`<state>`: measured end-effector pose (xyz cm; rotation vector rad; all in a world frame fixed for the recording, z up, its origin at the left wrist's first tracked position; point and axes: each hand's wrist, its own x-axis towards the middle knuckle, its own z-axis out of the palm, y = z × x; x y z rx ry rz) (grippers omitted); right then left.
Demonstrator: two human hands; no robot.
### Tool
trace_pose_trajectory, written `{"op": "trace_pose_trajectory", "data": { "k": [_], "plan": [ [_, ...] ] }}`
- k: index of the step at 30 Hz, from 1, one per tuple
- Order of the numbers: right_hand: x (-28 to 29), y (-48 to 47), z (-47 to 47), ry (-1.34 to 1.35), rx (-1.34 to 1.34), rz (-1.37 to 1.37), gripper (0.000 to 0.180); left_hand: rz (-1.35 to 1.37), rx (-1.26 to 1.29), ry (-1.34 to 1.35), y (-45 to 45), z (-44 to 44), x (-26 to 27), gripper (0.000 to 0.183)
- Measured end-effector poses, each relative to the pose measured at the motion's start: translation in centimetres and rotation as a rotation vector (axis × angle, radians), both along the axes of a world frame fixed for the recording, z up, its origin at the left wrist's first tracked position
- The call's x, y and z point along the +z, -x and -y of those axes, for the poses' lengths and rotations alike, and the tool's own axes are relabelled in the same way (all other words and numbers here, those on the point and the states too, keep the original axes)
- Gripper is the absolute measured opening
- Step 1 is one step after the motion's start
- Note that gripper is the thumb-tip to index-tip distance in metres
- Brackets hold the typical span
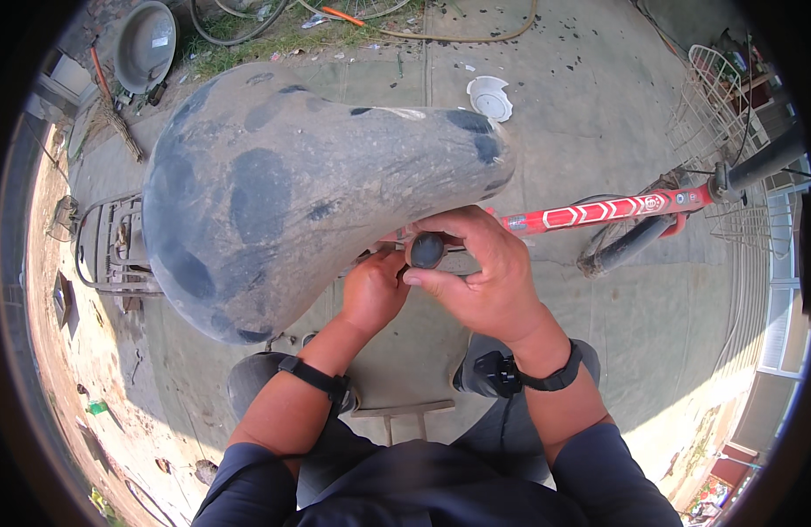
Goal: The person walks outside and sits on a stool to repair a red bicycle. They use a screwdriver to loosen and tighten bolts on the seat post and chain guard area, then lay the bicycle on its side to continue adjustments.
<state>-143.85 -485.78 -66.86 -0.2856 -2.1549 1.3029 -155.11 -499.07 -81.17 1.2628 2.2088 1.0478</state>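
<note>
A dusty grey bicycle saddle (300,178) with dark patches fills the upper left middle. Its nose points right, above the red bicycle frame tube (603,209) with white chevron markings. Beside the saddle's near edge, my right hand (494,277) curls thumb and fingers around a round, dark-ended object (427,250); its shaft or underside is hidden, so I cannot tell exactly what it is. My left hand (377,288) is just left of that object, below the saddle's edge. Its fingertips are bent out of sight, and whether they grip something is not visible.
A rear rack (115,247) juts out left of the saddle. To the right are the handlebar stem (723,182) and a wire basket (708,99). On the ground lie a broken white bowl (489,99), a metal basin (145,47) and a twig broom (117,125). A small stool (403,410) stands between my legs.
</note>
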Motion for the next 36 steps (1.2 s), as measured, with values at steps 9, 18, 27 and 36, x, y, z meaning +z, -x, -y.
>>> {"op": "trace_pose_trajectory", "data": {
  "k": [9,18,27,36],
  "plan": [
    [0.0,0.0,-0.3,-0.039,0.028,0.028,0.047,-0.007,0.023,-0.008,-0.1,0.1,0.0,0.016],
    [-0.5,0.3,0.5,-0.225,-0.099,0.009,0.051,-0.016,0.007,-0.035,0.1,0.1,-0.4,0.022],
    [-0.1,0.0,0.0,-0.007,0.107,0.092,0.039,0.009,-0.006,0.034,0.1,0.2,0.2,0.016],
    [-0.1,0.3,-0.3,-0.214,0.015,-0.035,0.045,0.026,-0.009,0.004,0.2,0.3,-0.1,0.018]
  ]
}}
